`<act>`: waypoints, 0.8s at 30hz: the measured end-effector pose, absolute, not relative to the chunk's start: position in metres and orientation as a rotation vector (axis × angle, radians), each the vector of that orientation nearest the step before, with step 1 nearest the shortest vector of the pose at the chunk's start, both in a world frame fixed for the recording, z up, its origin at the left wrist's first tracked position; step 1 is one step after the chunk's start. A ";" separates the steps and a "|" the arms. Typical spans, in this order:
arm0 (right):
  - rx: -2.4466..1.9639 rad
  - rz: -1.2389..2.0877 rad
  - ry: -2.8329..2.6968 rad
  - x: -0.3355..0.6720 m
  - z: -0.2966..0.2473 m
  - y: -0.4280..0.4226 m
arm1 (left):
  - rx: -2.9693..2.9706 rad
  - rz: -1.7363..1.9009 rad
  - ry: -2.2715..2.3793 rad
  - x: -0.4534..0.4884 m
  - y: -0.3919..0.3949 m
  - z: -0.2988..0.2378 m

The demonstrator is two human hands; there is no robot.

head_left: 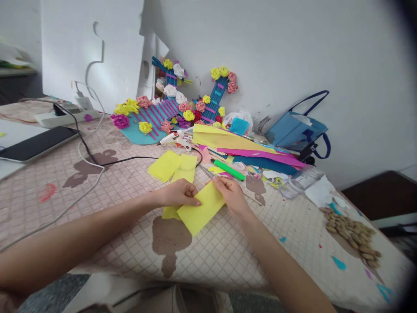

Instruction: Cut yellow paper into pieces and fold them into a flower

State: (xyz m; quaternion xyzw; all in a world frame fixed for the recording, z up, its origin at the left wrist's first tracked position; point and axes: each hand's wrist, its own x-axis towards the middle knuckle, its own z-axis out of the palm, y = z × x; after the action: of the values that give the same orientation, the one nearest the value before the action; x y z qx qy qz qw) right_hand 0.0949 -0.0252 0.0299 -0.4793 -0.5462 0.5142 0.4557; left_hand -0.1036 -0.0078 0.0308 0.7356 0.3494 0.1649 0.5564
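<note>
Between my two hands is a rectangular piece of yellow crepe paper [202,211], tilted just above the table. My left hand [180,192] pinches its left edge between thumb and curled fingers. At the upper right corner, my right hand [232,193] grips the same piece with thumb and fingertips. A thin grey pointed object [207,172] shows beside the right fingertips; I cannot tell whether it is held. Another yellow piece [170,213] lies partly hidden under the held one. Beyond the left hand rest more yellow paper pieces [165,166].
A green marker [230,169], a glue gun [176,139] and crepe paper sheets [234,140] lie behind my hands. Flower-covered crafts [156,115] stand at the back. Cables [130,158] cross the left side near a tablet-like device [41,142]. Peanuts [352,234] lie at right.
</note>
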 end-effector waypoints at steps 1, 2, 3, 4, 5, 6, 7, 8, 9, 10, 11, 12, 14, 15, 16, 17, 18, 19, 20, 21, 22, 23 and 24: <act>-1.185 1.291 -1.309 0.096 0.030 -0.025 | 1.723 0.393 0.832 -0.104 -0.007 0.030; -1.186 1.317 -1.282 0.097 0.031 -0.025 | 1.707 0.400 0.843 -0.105 -0.005 0.030; -1.186 1.346 -1.271 0.098 0.031 -0.025 | 1.689 0.411 0.858 -0.106 -0.004 0.030; -1.189 1.374 -1.275 0.099 0.031 -0.024 | 1.669 0.426 0.874 -0.107 -0.002 0.029; -1.193 1.397 -1.288 0.100 0.031 -0.024 | 1.646 0.440 0.887 -0.108 -0.001 0.029; -1.198 1.407 -1.304 0.101 0.031 -0.024 | 1.623 0.455 0.895 -0.109 0.000 0.028; -1.202 1.410 -1.315 0.102 0.031 -0.023 | 1.605 0.471 0.900 -0.109 0.001 0.028; -1.204 1.400 -1.312 0.102 0.030 -0.023 | 1.592 0.488 0.902 -0.110 0.002 0.028; -1.202 1.389 -1.295 0.102 0.030 -0.023 | 1.588 0.497 0.901 -0.111 0.003 0.028; -1.196 1.388 -1.274 0.102 0.029 -0.023 | 1.589 0.504 0.900 -0.111 0.003 0.029; -1.189 1.401 -1.252 0.101 0.029 -0.023 | 1.593 0.509 0.902 -0.112 0.004 0.029; -1.186 1.424 -1.233 0.101 0.029 -0.023 | 1.596 0.512 0.906 -0.112 0.004 0.030; -1.194 1.473 -1.219 0.101 0.029 -0.023 | 1.584 0.515 0.923 -0.113 0.005 0.032; -1.200 1.485 -1.215 0.101 0.030 -0.023 | 1.566 0.516 0.934 -0.114 0.006 0.033; -1.196 1.486 -1.202 0.101 0.030 -0.023 | 1.542 0.518 0.947 -0.114 0.006 0.033; -1.177 1.489 -1.181 0.101 0.030 -0.023 | 1.512 0.521 0.958 -0.114 0.007 0.033; -1.144 1.502 -1.156 0.101 0.031 -0.023 | 1.478 0.527 0.971 -0.114 0.007 0.033; -1.105 1.529 -1.136 0.100 0.031 -0.024 | 1.441 0.535 0.983 -0.114 0.007 0.032; -1.072 1.567 -1.124 0.098 0.031 -0.025 | 1.404 0.544 0.995 -0.114 0.008 0.031; -1.056 1.614 -1.123 0.096 0.031 -0.026 | 1.371 0.554 1.003 -0.113 0.008 0.030; -1.065 1.655 -1.131 0.094 0.030 -0.027 | 1.342 0.561 1.009 -0.113 0.008 0.029; -1.093 1.680 -1.140 0.091 0.029 -0.028 | 1.320 0.567 1.014 -0.112 0.009 0.028; -1.128 1.688 -1.143 0.089 0.027 -0.029 | 1.305 0.569 1.017 -0.112 0.009 0.027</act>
State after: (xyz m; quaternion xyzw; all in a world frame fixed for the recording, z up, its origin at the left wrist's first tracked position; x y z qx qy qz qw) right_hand 0.0890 -0.0294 0.0275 -0.4447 -0.4509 0.6656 0.3949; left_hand -0.1116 0.0089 0.0265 0.5722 0.4463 0.2497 0.6412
